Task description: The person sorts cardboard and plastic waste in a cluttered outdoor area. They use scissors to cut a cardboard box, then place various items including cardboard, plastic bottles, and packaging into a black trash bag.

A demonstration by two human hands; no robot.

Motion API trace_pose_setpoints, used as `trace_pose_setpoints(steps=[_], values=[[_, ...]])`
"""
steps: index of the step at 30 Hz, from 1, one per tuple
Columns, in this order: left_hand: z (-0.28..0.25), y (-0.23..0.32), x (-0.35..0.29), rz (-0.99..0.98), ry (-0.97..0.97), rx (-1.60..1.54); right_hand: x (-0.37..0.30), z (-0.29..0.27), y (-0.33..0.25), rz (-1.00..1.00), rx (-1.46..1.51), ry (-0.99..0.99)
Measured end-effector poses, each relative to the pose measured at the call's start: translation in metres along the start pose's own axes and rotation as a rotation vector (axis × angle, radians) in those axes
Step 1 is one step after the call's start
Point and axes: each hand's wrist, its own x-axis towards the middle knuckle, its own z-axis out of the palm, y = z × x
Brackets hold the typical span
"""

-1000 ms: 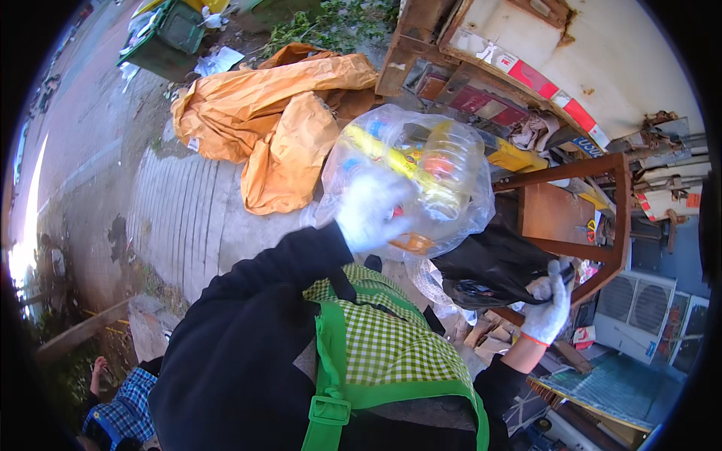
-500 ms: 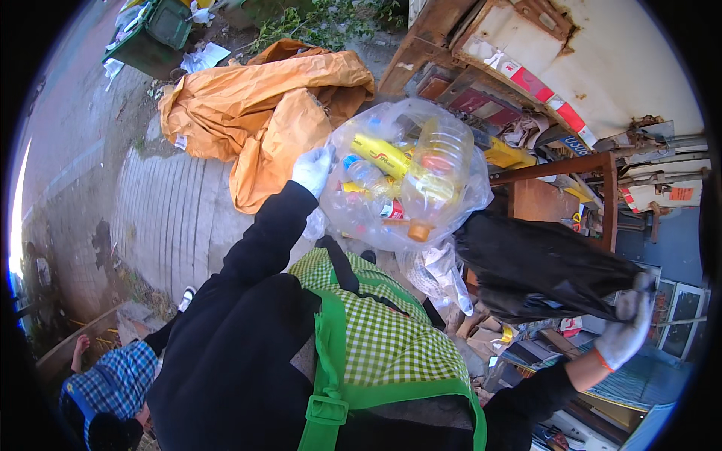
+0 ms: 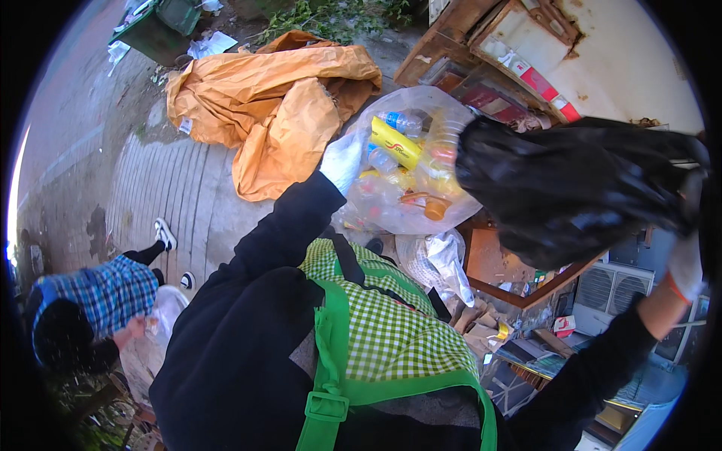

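A clear plastic bag (image 3: 372, 216) stands before me, filled with several empty bottles. Among them are a yellow cylindrical container (image 3: 396, 144), a small bottle (image 3: 401, 122) with a blue label, and a large clear jug whose orange cap (image 3: 435, 209) points toward me. My left hand (image 3: 343, 159), in a white glove, is closed on the clear bag's left rim. Far to the right, my gloved right hand (image 3: 686, 259) grips one end of a black plastic bag (image 3: 579, 188). Its other end hangs over the right side of the clear bag, covering part of the jug.
A crumpled orange sack (image 3: 286, 113) lies on the pavement beyond my left hand. A green bin (image 3: 162, 34) stands at the far left. To the right are a brown wooden frame (image 3: 519, 297) and piled scrap. Another person (image 3: 113, 301) bends at the lower left.
My right hand has risen and moved right, lifting the black bag across the clear bag's right side. My left hand has shifted slightly right. The other person has come further into view.
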Motion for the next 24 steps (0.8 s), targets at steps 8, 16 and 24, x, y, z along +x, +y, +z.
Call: trace_pose_setpoints(steps=[8, 16, 24], values=[[0.016, 0.003, -0.01, 0.057, -0.057, -0.067, -0.126, 0.279, 0.108, -0.436, -0.495, -1.003], [0.036, -0.002, -0.046, 0.035, 0.022, -0.175, -0.157, 0.445, 0.212, 0.055, -0.59, -1.018], [0.025, 0.009, -0.034, -0.003, 0.18, -0.319, -0.108, 0.293, 0.143, -0.656, -0.18, -0.906]])
